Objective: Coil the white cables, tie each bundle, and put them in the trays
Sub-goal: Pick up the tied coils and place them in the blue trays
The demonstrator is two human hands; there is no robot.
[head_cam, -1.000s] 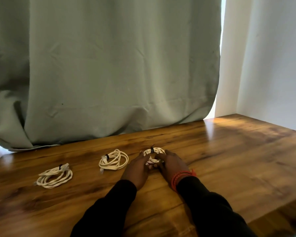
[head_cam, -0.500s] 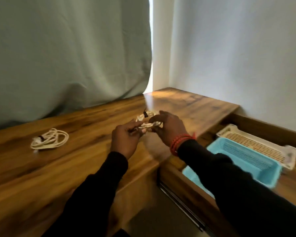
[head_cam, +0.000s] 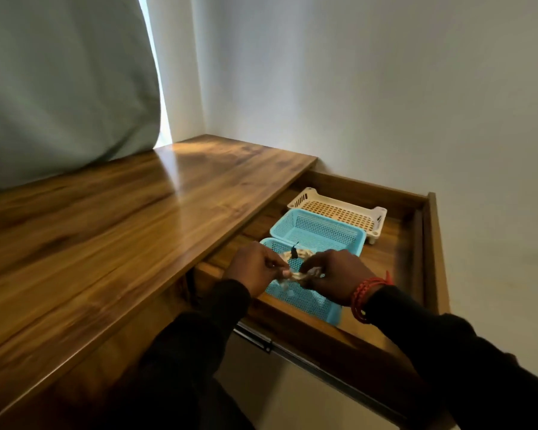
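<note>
white cable bundle [head_cam: 295, 264], no lettering legible

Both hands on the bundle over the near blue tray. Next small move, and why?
Probably lower the bundle a little and let go. Left hand and right hand both pinch it, its black tie is already on, and it hangs right above the near blue tray in the open drawer, so only the drop seems left.
</note>
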